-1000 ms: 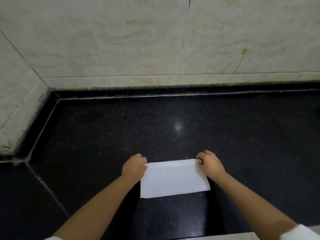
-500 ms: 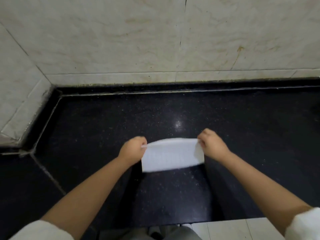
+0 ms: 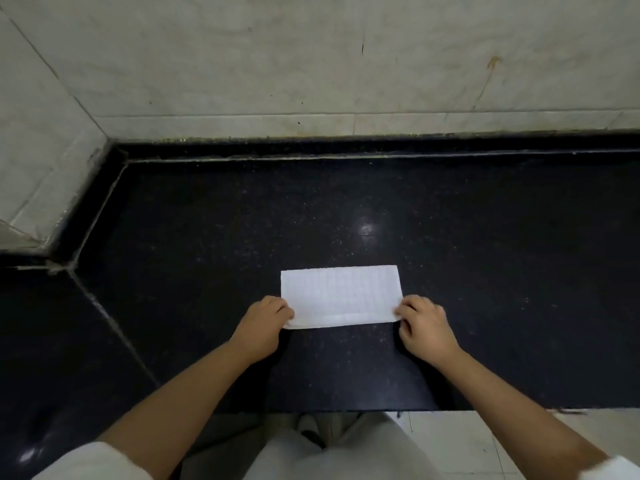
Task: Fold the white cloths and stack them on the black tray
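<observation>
One white cloth [image 3: 341,296] lies folded mid-frame on the dark surface [image 3: 207,220], left hand [image 3: 260,329] and right hand [image 3: 425,329] pinching its near corners. No black tray visible, so stacking's left.

Domestic kitchen or utility corner, judged from fittings. Polished black speckled granite counter [image 3: 450,209] with raised black lip along back and angled left side. Wall [image 3: 311,57] behind clad in large cream marble-look tiles, stained, with dark grout lines; same tiling on angled left wall. Pale tiled floor [image 3: 467,445] visible below counter's front edge. Ceiling light reflected as bright spot on counter.
</observation>
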Motion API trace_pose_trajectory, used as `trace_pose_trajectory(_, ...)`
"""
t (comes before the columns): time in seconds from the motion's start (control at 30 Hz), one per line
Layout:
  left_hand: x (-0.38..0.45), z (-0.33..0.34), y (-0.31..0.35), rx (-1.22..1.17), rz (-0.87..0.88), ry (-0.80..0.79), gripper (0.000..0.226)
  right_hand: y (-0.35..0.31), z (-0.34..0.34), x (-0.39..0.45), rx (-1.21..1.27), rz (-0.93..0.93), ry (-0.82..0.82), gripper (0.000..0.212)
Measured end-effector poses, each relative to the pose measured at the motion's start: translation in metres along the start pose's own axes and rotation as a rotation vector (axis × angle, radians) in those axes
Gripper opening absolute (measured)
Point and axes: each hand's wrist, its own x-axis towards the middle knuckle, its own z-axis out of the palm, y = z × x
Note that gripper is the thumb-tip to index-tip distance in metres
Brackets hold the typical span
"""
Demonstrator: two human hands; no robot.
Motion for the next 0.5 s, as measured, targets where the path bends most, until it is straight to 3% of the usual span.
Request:
trace_pose_trajectory(0.17, 0.022, -0.012, 0.011, 0.037, -0.061, 0.104, 0.035, -0.013, -0.015, 0.014, 0.135, 0.388, 0.024, 0.024)
trace_pose_trajectory(0.27, 0.047, -0.012, 0.030, -0.012, -0.118, 0.205, 0.032, -0.019, -0.016, 0.021, -0.017, 0.562, -0.156, 0.026)
trace_pose_trajectory(0.37, 0.068, -0.012, 0.051, -0.119, -0.298, 0.040, 0.046, -0.027, -0.013, 0.026, -0.044, 0.635, -0.242, 0.028)
trace_pose_trajectory(0.5, 0.077, 0.005, 0.063, -0.102, -0.382, -0.122, 0.061, -0.033, -0.016, 0.032, 0.020, 0.721, -0.280, 0.020)
